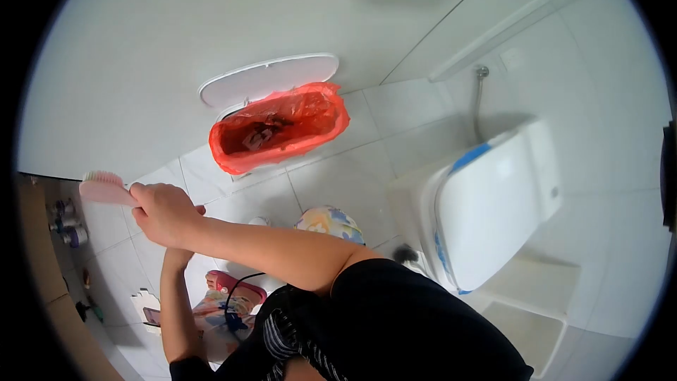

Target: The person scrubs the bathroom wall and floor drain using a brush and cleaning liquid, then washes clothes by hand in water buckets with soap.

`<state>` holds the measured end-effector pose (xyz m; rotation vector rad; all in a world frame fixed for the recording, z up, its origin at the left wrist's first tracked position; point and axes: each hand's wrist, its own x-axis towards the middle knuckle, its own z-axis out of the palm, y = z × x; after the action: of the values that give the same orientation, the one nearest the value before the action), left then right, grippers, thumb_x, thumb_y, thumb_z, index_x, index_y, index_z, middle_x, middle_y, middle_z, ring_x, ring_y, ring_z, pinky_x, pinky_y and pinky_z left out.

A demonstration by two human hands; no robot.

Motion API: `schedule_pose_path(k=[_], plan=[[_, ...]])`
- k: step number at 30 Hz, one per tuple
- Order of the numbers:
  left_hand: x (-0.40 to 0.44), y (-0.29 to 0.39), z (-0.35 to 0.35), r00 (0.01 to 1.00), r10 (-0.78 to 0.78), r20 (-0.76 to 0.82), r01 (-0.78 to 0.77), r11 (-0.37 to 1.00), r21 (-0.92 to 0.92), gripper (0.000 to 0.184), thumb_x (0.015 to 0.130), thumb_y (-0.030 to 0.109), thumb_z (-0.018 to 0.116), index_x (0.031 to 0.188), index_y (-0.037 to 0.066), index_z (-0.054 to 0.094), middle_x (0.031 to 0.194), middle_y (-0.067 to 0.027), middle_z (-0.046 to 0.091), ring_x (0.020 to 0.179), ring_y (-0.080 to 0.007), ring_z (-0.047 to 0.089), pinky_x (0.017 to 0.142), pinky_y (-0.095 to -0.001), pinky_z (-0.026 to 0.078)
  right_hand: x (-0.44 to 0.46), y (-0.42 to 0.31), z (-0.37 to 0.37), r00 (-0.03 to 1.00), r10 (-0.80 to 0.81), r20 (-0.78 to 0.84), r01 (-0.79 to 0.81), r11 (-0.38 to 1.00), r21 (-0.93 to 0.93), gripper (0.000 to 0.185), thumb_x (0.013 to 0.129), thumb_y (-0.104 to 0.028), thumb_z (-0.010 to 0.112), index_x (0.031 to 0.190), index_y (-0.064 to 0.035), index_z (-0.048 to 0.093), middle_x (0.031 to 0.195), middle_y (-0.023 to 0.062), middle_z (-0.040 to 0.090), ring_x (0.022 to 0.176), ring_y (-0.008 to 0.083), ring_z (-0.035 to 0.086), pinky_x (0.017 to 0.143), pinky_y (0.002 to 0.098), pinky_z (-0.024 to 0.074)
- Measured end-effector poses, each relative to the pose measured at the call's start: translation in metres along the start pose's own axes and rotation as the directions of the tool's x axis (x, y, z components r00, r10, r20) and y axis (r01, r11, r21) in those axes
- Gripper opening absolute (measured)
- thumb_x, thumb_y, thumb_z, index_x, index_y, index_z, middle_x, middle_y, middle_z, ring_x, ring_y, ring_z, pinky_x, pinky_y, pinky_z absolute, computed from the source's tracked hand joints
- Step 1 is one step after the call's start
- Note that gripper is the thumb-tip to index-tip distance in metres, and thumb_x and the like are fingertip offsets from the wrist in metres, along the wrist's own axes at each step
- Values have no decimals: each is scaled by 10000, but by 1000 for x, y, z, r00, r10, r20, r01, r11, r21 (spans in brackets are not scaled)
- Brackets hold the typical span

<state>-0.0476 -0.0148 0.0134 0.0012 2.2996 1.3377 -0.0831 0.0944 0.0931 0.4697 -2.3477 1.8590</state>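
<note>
A pink brush (106, 189) with pale upright bristles is at the far left, its handle running into my right hand (166, 216). The fingers of that hand are wrapped round the handle. My left hand (179, 257) is crossed underneath, at the right wrist, and mostly hidden by it; its fingers cannot be made out well enough to tell what they do. To the right of both hands, and farther off, stands a bin lined with a red plastic bag (218, 152). Its white lid (271, 77) is raised against the wall, and dark litter lies inside.
A toilet (493, 212) with its white lid down stands on the right, blue showing along the seat edge. A metal hose (479, 102) runs down the wall behind it. Bottles (69, 229) stand at the far left. My pink slipper (233, 285) is on the tiled floor.
</note>
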Motion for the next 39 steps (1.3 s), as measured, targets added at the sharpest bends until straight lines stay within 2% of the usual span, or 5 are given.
schedule_pose_path(k=[13, 16, 27, 31, 39], plan=[[-29, 9, 13, 962, 229, -150, -254, 951, -177, 383, 880, 60, 502, 1247, -38, 454, 1247, -166, 505, 1157, -248, 478, 980, -340, 366, -1, 6, 15, 993, 42, 108, -37, 998, -49, 195, 862, -204, 490, 838, -10, 491, 682, 176, 587, 655, 376, 576, 587, 476, 435], [-32, 11, 9, 956, 248, -158, -250, 968, 7, 360, 868, 36, 499, 1217, -48, 481, 1218, -170, 528, 1139, -245, 491, 968, -338, 374, -3, 9, 17, 992, 27, 126, -15, 995, -94, 208, 869, -224, 485, 853, -16, 490, 670, 173, 588, 643, 377, 575, 579, 486, 433], [-40, 18, 8, 943, 258, -211, -263, 965, 6, 321, 847, -2, 493, 1160, -72, 507, 1131, -171, 571, 1057, -236, 521, 907, -328, 404, -5, 10, 19, 991, -28, 132, 44, 992, -117, 182, 871, -190, 479, 863, -8, 473, 644, 168, 577, 630, 370, 564, 582, 480, 420], [-43, 22, 3, 982, 112, -151, -105, 993, 57, 343, 854, 17, 499, 1183, -76, 508, 1186, -189, 556, 1101, -250, 517, 948, -333, 384, -6, 9, 16, 991, -23, 135, 42, 990, -137, 177, 871, -188, 481, 863, -12, 470, 642, 166, 578, 628, 370, 563, 578, 480, 419], [-46, 24, 11, 909, 282, -307, -269, 959, 86, 177, 805, -11, 522, 945, -107, 571, 862, -197, 642, 816, -242, 593, 709, -344, 459, -5, 8, 16, 986, 16, 168, 6, 992, -128, 192, 862, -205, 498, 864, -13, 493, 700, 194, 594, 656, 380, 581, 606, 486, 442]])
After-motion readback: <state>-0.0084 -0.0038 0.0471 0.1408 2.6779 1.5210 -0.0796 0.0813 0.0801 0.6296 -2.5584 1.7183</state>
